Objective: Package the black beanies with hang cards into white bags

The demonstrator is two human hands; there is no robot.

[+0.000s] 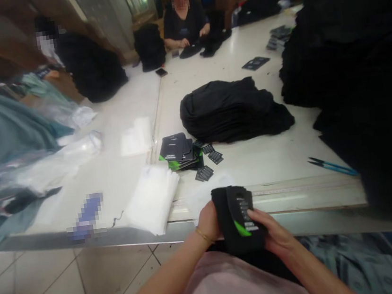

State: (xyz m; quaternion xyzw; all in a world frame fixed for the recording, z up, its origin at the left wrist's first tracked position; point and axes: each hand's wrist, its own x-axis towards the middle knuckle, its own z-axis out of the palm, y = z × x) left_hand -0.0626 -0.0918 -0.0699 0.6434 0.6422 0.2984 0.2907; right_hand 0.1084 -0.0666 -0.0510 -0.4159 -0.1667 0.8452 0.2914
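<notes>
Black cloth (242,244) between left grip (209,224); right grip (273,233); card (240,212) atop

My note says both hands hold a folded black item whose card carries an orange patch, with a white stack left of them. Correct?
The colour is off: the head view shows a green patch on the card, not orange. The rest stands.

Stack of black cards (173,149), on the tabletop (272,161): top card printed in white capitals, "ACTOR'S", with a second line beneath, blurred, seemingly beginning "HEAD". Black card with green corner (243,212), in my hands (276,233): several lines of white print, too blurred for me to read. Small dark labels (204,173), beside the stack: pale lines, too small to read.
</notes>
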